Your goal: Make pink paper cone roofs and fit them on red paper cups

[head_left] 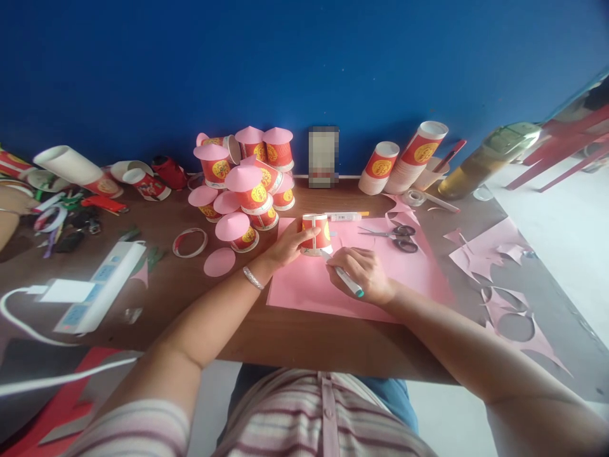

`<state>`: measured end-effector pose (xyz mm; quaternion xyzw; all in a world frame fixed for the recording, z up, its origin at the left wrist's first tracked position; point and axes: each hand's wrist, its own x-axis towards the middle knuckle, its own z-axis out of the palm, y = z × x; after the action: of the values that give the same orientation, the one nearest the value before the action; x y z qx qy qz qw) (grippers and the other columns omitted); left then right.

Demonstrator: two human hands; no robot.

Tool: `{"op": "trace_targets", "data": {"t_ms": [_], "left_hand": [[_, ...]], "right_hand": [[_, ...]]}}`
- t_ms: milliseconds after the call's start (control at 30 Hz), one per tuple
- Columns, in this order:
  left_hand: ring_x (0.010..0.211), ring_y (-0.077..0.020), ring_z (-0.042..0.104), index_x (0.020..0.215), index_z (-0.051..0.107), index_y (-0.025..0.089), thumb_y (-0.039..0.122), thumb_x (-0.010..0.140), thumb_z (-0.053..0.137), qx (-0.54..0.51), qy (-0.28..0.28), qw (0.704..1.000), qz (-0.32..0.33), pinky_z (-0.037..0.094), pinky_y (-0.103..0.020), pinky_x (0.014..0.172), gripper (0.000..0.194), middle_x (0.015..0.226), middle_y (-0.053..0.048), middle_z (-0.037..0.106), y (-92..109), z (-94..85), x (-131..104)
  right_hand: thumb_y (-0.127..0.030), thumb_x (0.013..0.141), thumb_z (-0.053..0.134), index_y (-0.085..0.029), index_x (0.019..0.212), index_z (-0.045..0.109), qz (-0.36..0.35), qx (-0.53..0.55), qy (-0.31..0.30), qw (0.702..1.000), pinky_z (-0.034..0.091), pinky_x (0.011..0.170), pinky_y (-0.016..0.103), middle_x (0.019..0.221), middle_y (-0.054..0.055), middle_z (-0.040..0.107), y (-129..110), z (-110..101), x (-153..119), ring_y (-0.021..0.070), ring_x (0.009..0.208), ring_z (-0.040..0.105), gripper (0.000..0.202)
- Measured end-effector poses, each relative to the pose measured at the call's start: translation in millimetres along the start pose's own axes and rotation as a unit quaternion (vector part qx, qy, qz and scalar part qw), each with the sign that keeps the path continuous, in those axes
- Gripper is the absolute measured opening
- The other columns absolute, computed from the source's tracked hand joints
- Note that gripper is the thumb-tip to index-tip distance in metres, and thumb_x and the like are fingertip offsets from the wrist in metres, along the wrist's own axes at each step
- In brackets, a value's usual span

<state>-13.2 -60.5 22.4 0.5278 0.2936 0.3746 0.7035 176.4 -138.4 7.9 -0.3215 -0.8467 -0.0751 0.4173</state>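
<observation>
My left hand holds a red paper cup mouth-down on the pink paper sheet, fingers wrapped around its left side and thumb across the front. My right hand is closed around a white marker with a green end, its tip at the foot of the cup on the right. To trace cleanly I judge I should press the cup flat so it cannot slide, keep the marker tip tight against the rim, and turn my wrist rather than the cup. I cannot tell from here whether the tip is actually on the paper.

Just beyond the cup lie a second pen and, to the right of it, the scissors, both on the far part of the sheet and near my tracing path. To the far left stands a pile of cups topped with pink cones; a cut pink disc and a tape ring lie on the desk beside it. Stacked cups lean at the far right, pink offcuts lie to the right, and a power strip sits near left.
</observation>
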Motion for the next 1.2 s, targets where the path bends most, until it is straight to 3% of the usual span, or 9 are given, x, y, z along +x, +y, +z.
{"op": "trace_targets", "data": {"t_ms": [167, 700, 933, 1200], "left_hand": [[0.072, -0.0139, 0.059, 0.092, 0.067, 0.016, 0.043, 0.081, 0.078, -0.012, -0.01, 1.0, -0.013, 0.049, -0.025, 0.068, 0.031, 0.081, -0.001, 0.064, -5, -1.7, 1], [0.073, -0.0129, 0.059, 0.089, 0.066, 0.015, 0.043, 0.081, 0.08, -0.037, -0.028, 0.999, 0.009, 0.048, -0.024, 0.066, 0.032, 0.081, -0.001, 0.064, -7, -2.2, 1], [0.082, -0.0184, 0.067, 0.103, 0.069, 0.014, 0.044, 0.081, 0.08, -0.043, -0.032, 0.999, -0.01, 0.052, -0.027, 0.071, 0.039, 0.09, -0.006, 0.07, -17, -9.7, 6], [0.082, -0.0187, 0.067, 0.104, 0.068, 0.015, 0.046, 0.077, 0.084, -0.044, -0.024, 0.999, -0.014, 0.051, -0.027, 0.071, 0.044, 0.089, -0.007, 0.072, -16, -8.8, 6]], "right_hand": [[-0.008, 0.089, 0.059, -0.024, 0.097, 0.054, -0.015, 0.0, 0.015, 1.0, 0.044, 0.052, 0.027, 0.068, -0.003, 0.062, 0, 1, 1, 0.0134, 0.055, 0.058, 0.019], [-0.009, 0.092, 0.056, -0.025, 0.091, 0.055, 0.006, -0.009, -0.029, 1.0, 0.044, 0.051, 0.027, 0.068, -0.003, 0.061, 0, -1, 0, 0.0124, 0.054, 0.056, 0.016], [-0.007, 0.091, 0.055, -0.025, 0.092, 0.052, -0.01, -0.015, -0.015, 1.0, 0.041, 0.05, 0.026, 0.066, -0.003, 0.06, -2, -3, 4, 0.012, 0.053, 0.053, 0.018], [-0.007, 0.091, 0.055, -0.023, 0.089, 0.05, 0.051, 0.06, -0.035, 0.996, 0.038, 0.049, 0.024, 0.067, -0.004, 0.058, -9, -6, 8, 0.0105, 0.052, 0.05, 0.017]]}}
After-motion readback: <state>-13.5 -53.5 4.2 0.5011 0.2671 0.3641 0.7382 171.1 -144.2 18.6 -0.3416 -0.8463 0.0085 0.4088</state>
